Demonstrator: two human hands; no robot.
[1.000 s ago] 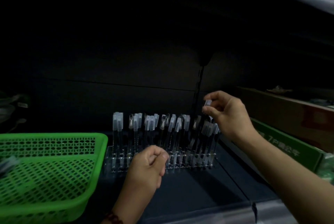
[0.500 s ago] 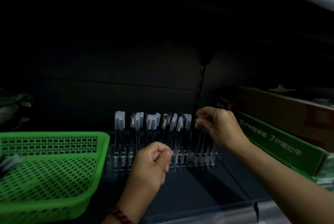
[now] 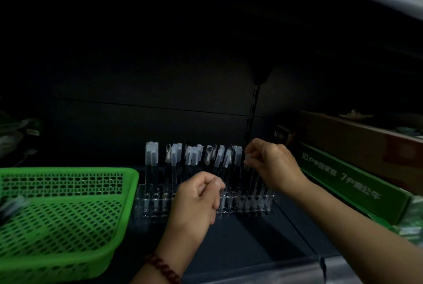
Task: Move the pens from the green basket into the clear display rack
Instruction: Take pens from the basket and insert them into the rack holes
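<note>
Right hand (image 3: 274,167) lowered, pinching pen (image 3: 247,162) in rack (image 3: 148,203); dark shelf (image 3: 240,249), green basket (image 3: 68,170).

A dark shelf (image 3: 251,242) carries a green basket (image 3: 68,172) at the left. The clear display rack (image 3: 151,206) stands just beside it. A green carton (image 3: 348,180) lies at the right.

Clear-capped dark pens (image 3: 151,156) stand upright in a clear acrylic display rack (image 3: 140,194) beside a green perforated plastic basket (image 3: 68,170).
</note>
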